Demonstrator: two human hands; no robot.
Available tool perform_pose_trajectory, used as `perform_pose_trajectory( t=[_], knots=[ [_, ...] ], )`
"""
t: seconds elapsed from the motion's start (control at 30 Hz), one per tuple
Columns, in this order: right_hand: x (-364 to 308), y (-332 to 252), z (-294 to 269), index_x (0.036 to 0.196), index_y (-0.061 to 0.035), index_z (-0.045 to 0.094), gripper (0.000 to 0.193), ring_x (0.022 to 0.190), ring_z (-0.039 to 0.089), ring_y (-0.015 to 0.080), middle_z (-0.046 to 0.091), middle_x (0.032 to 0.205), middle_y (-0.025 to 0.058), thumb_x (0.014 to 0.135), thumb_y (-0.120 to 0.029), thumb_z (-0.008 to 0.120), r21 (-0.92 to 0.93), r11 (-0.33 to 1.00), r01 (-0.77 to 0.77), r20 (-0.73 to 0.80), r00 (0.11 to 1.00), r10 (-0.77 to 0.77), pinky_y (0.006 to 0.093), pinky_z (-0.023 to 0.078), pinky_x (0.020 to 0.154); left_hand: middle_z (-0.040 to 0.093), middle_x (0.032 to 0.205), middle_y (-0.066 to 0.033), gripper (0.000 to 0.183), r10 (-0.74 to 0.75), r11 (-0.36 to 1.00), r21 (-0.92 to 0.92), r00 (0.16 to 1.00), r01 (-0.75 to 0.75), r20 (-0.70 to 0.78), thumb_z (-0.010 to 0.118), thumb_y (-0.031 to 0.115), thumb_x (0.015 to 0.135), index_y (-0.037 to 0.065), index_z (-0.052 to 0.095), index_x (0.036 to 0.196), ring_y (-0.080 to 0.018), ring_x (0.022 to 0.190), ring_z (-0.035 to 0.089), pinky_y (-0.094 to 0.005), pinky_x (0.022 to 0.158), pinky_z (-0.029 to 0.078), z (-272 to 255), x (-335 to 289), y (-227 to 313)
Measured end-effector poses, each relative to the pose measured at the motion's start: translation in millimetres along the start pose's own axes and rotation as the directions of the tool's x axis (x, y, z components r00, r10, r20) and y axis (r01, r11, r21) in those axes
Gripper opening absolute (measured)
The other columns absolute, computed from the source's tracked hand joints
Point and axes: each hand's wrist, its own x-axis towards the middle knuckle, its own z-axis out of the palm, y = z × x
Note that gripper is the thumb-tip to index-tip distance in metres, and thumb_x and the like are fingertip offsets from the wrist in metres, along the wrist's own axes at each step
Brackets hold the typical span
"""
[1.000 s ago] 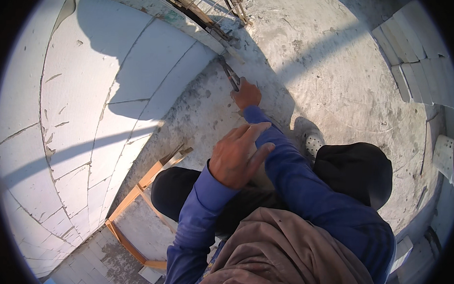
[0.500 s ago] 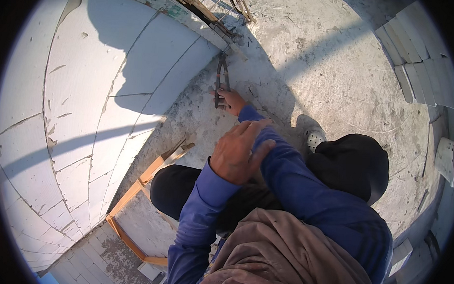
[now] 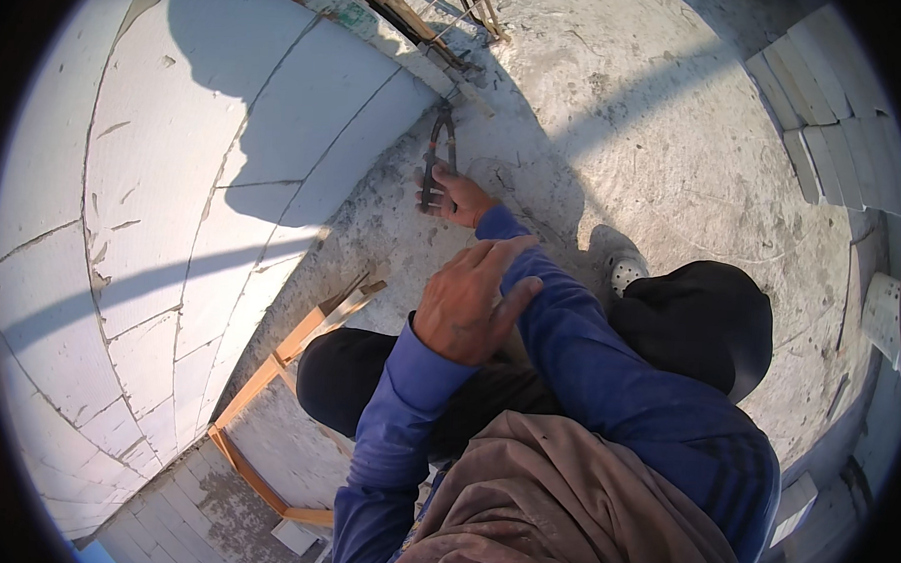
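Hard direct sunlight; white block wall (image 3: 125,221) brightly lit, near glare. A sharp dark shadow crosses the wall and the concrete floor (image 3: 674,140). Focus is crisp; fisheye bends straight edges, with black vignette at the rim

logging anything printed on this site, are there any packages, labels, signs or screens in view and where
None in view: no package, label, sign or screen shows.
What is there instead: pale block wall on the left, bare and unmarked.
Dark pincer-like tool on the concrete floor, under the fingers of the right hand; no marking can be made out.
Left hand rests on the blue right sleeve.
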Motion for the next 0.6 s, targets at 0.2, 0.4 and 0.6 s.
perform_pose_trajectory(
  t=[0.2,0.4,0.6],
  knots=[
    [8,4,-2,0.127,-0.0128,0.059,0.031,0.099,0.065,0.0321,0.065,0.108,0.0091,0.102,-0.031,0.062,-0.403,0.914,0.036,-0.328,0.927,-0.181,0.0516,0.053,0.082,0.068,0.113,-0.0223,0.041,-0.002,1.0,0.002,1.0,0.002,0.017,0.071,0.024,0.093,0.003,0.061,0.127,-0.0422,0.103,0.067,-0.0455,0.087,0.053,1,3,1],
    [-6,35,31,0.132,-0.0063,0.053,0.04,0.092,0.064,0.0381,0.063,0.103,0.0187,0.096,-0.021,0.063,-0.926,0.04,-0.375,-0.205,0.411,-0.888,0.0541,0.051,0.081,0.068,0.115,-0.0225,0.041,-0.042,0.999,0.019,0.998,0.041,0.036,0.071,0.022,0.093,0.002,0.062,0.127,-0.0413,0.104,0.068,-0.0439,0.088,0.054,3,5,3],
    [16,33,3,0.132,-0.0094,0.05,0.039,0.083,0.065,0.0332,0.062,0.104,0.0149,0.097,-0.019,0.062,-0.842,0.518,0.15,-0.3,0.668,-0.681,0.0495,0.053,0.075,0.066,0.124,-0.0197,0.042,-0.109,0.994,-0.026,0.994,0.109,-0.012,0.071,0.019,0.093,0.003,0.061,0.13,-0.0346,0.114,0.066,-0.043,0.093,0.053,-4,16,7]
  ],
)
